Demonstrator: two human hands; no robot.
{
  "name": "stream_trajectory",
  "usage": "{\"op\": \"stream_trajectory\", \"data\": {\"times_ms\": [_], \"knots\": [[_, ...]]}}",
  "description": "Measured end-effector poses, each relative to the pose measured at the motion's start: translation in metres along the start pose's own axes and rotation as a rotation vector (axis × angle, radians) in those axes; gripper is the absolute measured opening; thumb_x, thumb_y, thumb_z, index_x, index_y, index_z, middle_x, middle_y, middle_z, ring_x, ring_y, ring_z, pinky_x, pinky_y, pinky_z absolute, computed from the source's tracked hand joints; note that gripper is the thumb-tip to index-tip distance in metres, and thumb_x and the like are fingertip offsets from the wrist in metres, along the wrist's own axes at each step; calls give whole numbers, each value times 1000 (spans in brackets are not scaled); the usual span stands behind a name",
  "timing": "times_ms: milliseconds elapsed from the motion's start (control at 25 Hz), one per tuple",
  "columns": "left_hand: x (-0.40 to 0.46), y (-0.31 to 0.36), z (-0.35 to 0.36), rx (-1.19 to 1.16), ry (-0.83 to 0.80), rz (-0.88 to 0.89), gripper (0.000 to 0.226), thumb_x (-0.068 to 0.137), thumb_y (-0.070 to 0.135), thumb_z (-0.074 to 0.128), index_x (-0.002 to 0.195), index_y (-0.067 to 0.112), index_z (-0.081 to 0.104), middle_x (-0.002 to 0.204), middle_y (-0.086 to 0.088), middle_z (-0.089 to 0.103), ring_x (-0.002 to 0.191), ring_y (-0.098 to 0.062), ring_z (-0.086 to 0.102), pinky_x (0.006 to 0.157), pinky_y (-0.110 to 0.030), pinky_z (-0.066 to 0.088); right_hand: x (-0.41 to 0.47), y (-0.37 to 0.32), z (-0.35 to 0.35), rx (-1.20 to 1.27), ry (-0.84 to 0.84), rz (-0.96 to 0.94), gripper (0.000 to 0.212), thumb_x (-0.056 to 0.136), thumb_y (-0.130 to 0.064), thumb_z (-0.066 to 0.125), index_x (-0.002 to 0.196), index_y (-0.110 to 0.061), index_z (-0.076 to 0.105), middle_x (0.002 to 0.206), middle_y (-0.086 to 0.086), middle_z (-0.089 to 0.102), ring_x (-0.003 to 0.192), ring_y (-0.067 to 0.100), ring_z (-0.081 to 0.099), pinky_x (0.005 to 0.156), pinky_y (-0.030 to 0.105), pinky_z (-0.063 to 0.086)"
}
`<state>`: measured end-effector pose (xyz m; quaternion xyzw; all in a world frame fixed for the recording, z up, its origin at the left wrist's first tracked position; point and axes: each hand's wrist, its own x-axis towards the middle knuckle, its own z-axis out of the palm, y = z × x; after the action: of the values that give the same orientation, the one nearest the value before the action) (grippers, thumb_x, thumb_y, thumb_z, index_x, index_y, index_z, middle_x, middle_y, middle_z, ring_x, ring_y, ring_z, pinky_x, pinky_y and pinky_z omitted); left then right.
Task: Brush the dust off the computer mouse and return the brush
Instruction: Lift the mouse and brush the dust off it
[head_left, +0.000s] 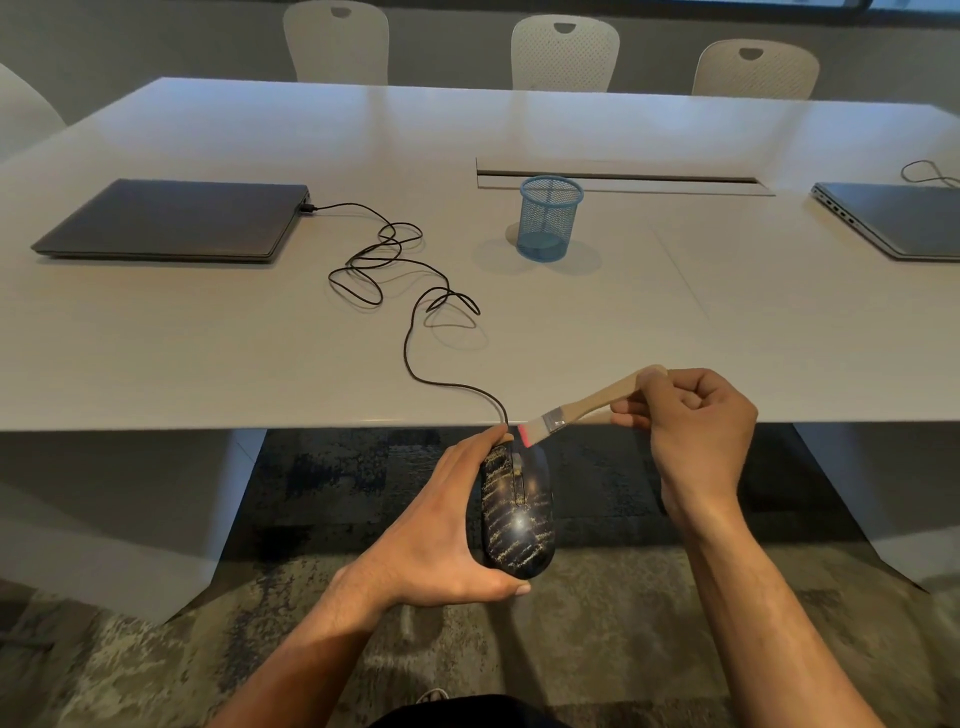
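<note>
My left hand (436, 535) grips a black computer mouse (519, 514) streaked with pale dust, held in the air just in front of the table's near edge. Its black cable (410, 332) runs up over the table in loose loops to a shut laptop (171, 218) at the left. My right hand (696, 421) pinches the wooden handle of a small paint brush (587, 402). The brush's reddish bristles touch the front tip of the mouse. A blue mesh cup (548, 218) stands upright on the table beyond the hands.
The white table (208, 353) spans the view, with a cable slot (618, 179) behind the cup. A second shut laptop (904, 218) lies at the right edge. Three pale chairs (563, 52) line the far side. Patterned carpet (597, 649) is below.
</note>
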<state>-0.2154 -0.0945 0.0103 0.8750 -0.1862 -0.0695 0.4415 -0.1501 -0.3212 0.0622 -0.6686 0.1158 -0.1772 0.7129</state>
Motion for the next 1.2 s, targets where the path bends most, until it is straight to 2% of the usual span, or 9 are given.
{"op": "stream_trajectory", "data": {"times_ms": [200, 320, 400, 480, 680, 840, 1000, 1120, 1200], "knots": [[-1, 1, 2, -5, -2, -15, 128, 54, 48, 91, 138, 68, -3, 136, 51, 9, 136, 18, 16, 106, -2, 17, -2, 4, -10, -15, -4, 29, 9, 96, -9, 66, 91, -2, 68, 73, 13, 77, 66, 24, 76, 58, 26, 61], [-3, 1, 3, -14, 2, -17, 128, 54, 47, 92, 140, 64, -1, 145, 40, 13, 137, 14, 20, 110, -7, 20, -3, 3, -20, -33, 54, 2, 9, 95, -11, 67, 93, -3, 69, 77, 14, 77, 68, 24, 77, 60, 27, 62], [-3, 3, 3, -27, 9, -26, 128, 53, 47, 92, 142, 61, 2, 149, 29, 18, 138, 11, 22, 113, -15, 23, -3, 0, -24, -5, 26, -2, 8, 95, -11, 67, 91, -5, 69, 77, 14, 77, 67, 23, 77, 58, 27, 61], [-2, 4, 4, -30, 12, -25, 127, 53, 48, 92, 143, 59, 3, 150, 27, 19, 139, 9, 23, 113, -18, 24, -6, 0, -24, -7, -21, 8, 8, 96, -10, 66, 91, -5, 68, 75, 13, 77, 66, 23, 76, 57, 26, 61], [-3, 4, 4, -26, 15, -26, 126, 52, 48, 92, 144, 57, 6, 145, 37, 16, 137, 14, 21, 112, -14, 24, -9, -3, -36, -1, 72, 37, 7, 96, -10, 66, 92, -6, 68, 78, 16, 76, 69, 24, 76, 59, 25, 61], [-2, 6, 3, -25, 4, -32, 126, 53, 45, 93, 146, 51, 8, 144, 33, 19, 137, 10, 23, 113, -20, 25, -21, -3, -33, 31, -40, 92, 7, 95, -7, 65, 91, -3, 69, 74, 12, 77, 64, 19, 76, 56, 21, 59], [-4, 8, 2, -31, 16, -33, 126, 51, 49, 91, 147, 50, 9, 144, 35, 18, 136, 13, 22, 110, -13, 26, -21, -10, -43, 46, 71, 78, 7, 96, -8, 65, 90, -6, 69, 75, 11, 77, 65, 19, 76, 58, 21, 60], [-5, 9, 2, -40, 22, -36, 126, 51, 50, 91, 148, 47, 11, 146, 31, 20, 135, 14, 23, 108, -10, 25, -24, -14, -42, 55, 3, 81, 6, 95, -8, 65, 92, -5, 69, 73, 6, 77, 65, 18, 76, 57, 21, 59], [-6, 9, 2, -37, 22, -30, 126, 51, 49, 91, 149, 46, 11, 147, 31, 20, 136, 14, 23, 108, -9, 25, -29, -11, -40, 7, -15, 75, 6, 95, -8, 65, 94, -3, 68, 75, 10, 77, 66, 18, 76, 58, 21, 60]]}}
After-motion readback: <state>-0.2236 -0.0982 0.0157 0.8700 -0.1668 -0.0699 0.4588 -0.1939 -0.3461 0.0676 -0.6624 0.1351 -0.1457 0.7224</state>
